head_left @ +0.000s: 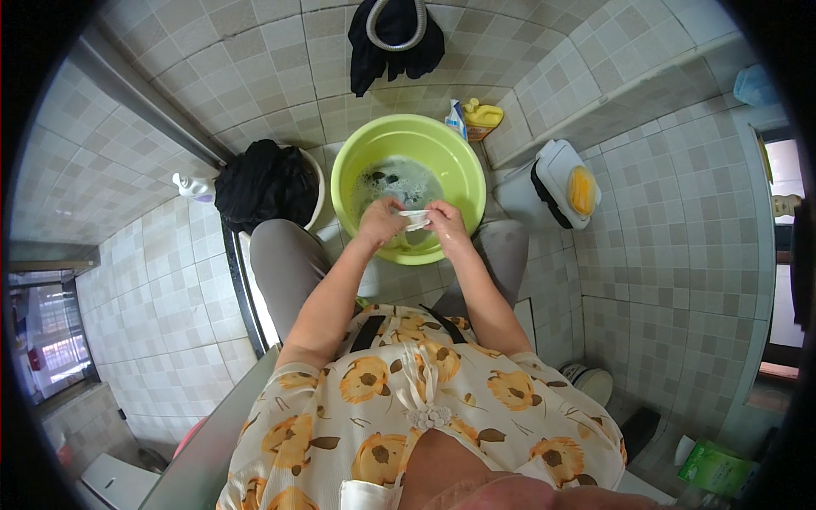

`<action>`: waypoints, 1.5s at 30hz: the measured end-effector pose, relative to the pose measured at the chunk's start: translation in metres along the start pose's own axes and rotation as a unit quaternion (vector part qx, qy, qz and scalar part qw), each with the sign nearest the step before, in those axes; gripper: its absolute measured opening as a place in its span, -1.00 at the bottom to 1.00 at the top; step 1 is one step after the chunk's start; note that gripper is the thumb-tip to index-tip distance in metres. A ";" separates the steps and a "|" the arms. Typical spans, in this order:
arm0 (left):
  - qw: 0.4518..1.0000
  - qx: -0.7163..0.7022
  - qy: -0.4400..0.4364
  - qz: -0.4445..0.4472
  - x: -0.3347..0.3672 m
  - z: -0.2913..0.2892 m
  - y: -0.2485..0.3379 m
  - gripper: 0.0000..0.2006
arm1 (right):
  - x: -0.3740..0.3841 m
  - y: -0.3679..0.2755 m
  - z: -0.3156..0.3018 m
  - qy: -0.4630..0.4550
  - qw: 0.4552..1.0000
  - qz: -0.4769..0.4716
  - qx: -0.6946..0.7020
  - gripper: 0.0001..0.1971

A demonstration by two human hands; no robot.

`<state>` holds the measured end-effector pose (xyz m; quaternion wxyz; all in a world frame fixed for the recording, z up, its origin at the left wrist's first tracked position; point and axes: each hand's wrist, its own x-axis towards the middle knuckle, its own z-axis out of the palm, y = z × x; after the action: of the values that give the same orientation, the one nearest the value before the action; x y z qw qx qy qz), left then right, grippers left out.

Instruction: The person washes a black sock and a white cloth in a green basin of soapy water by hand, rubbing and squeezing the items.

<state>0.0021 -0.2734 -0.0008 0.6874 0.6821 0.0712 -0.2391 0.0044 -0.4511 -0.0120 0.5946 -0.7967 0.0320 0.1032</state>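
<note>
With the green plastic basin (463, 161) taken as the dial and twelve pointing toward the far wall, a small white cloth (416, 220) sits near six o'clock, inside the rim and over the sudsy water (416, 174). The left hand (382, 219), at about seven o'clock, has its grip closed on the cloth's left end; the right hand (446, 223), at about five, has its grip clamped on the right end, so the fabric spans the short gap between them. The picture is too small here to say for sure whether its lower edge dips into the water

The cloth looks thin and wet: I would expect it to be light, limp and not at all fragile, but slick with suds. The two ends, pinched between thumb and fingertips, seem the best places to hold, since a bunched fold should slide less than a single flat layer

A dark piece of fabric (387, 178) lies in the foam toward eleven o'clock; soaked, it would likely drag more. Outside the basin, a heap of black clothes (263, 183) fills a white tub (320, 183) at nine o'clock, and a yellow jug (482, 119) stands at about one
</note>
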 end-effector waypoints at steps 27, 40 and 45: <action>0.910 0.343 0.229 -0.026 -0.002 0.007 -0.004 -0.73 | -0.025 -0.053 0.030 -0.123 0.974 0.105 0.156 -0.70; 0.991 -0.109 -0.037 -0.063 -0.020 -0.002 0.017 -0.78 | 0.003 -0.008 0.021 -0.024 0.964 0.078 -0.255 -0.62; 0.994 0.089 0.060 -0.003 -0.014 0.004 0.008 -0.88 | 0.001 -0.004 0.029 0.055 0.993 0.033 -0.100 -0.68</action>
<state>-0.0079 -0.2739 0.0126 0.6176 0.7535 0.0933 -0.2053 0.0023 -0.4219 -0.0164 0.5058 -0.8550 0.0803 0.0816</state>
